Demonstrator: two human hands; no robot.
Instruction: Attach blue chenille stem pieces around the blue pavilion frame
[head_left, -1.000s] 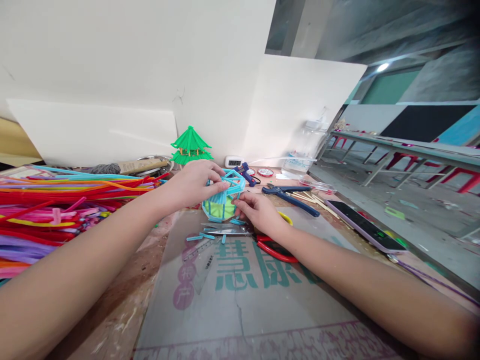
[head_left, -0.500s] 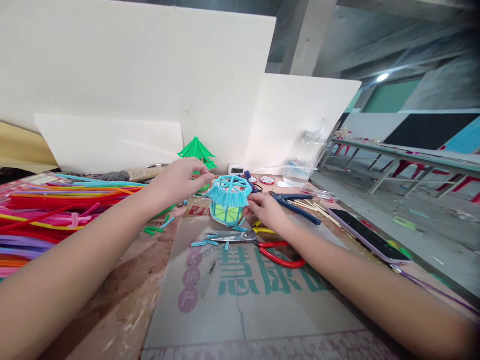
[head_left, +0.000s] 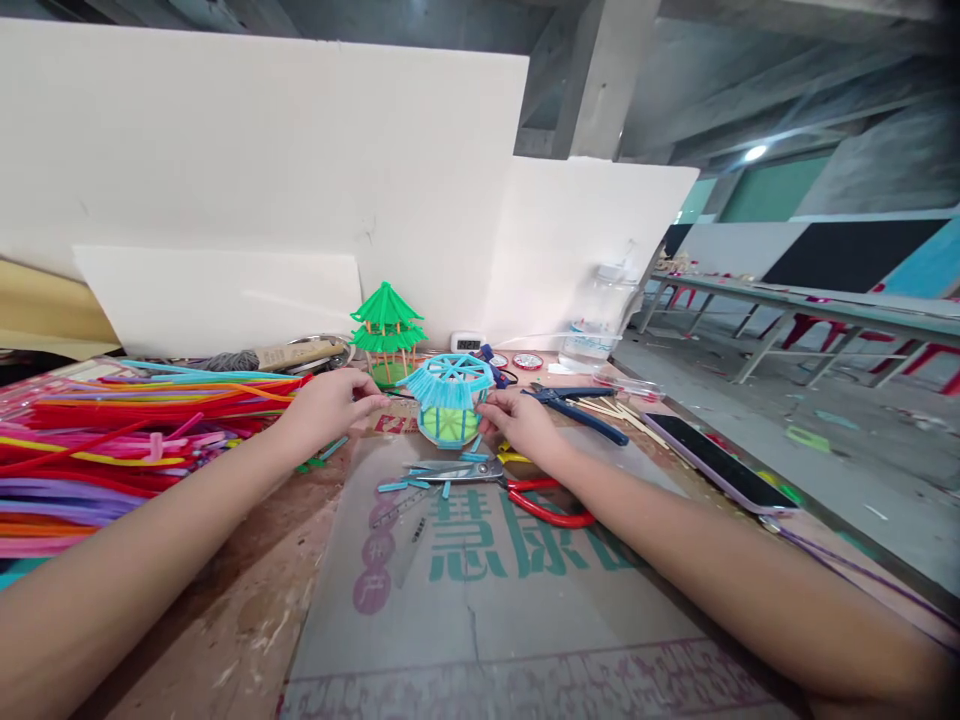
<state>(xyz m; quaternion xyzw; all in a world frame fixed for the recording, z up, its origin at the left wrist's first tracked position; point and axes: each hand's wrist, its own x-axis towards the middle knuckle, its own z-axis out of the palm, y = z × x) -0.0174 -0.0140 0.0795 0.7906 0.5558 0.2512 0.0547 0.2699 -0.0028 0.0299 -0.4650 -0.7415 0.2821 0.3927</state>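
A small pavilion model (head_left: 450, 395) with a light blue slatted roof rim and a yellow-green base stands beyond the scissors. Its right side is pinched between the thumb and fingers of my right hand (head_left: 521, 420). To the left, apart from the model, is my left hand (head_left: 337, 405), its thumb and forefinger brought together. Whatever may be between those fingertips is too small to make out. Red-handled scissors (head_left: 540, 500) lie in front of the model, with short blue pipe-cleaner pieces (head_left: 405, 485) by the blades.
Bundles of coloured pipe cleaners (head_left: 112, 440) cover the left side. A green-roofed pavilion (head_left: 386, 320) and a digital clock (head_left: 466, 342) stand behind. To the right are dark blue pliers (head_left: 585, 412), wooden sticks (head_left: 630, 420), a phone (head_left: 716, 465) and a plastic bottle (head_left: 596, 315).
My left hand has moved down and left, away from the blue roof, uncovering the green-roofed pavilion. My right hand stays at the model. The view has shifted slightly.
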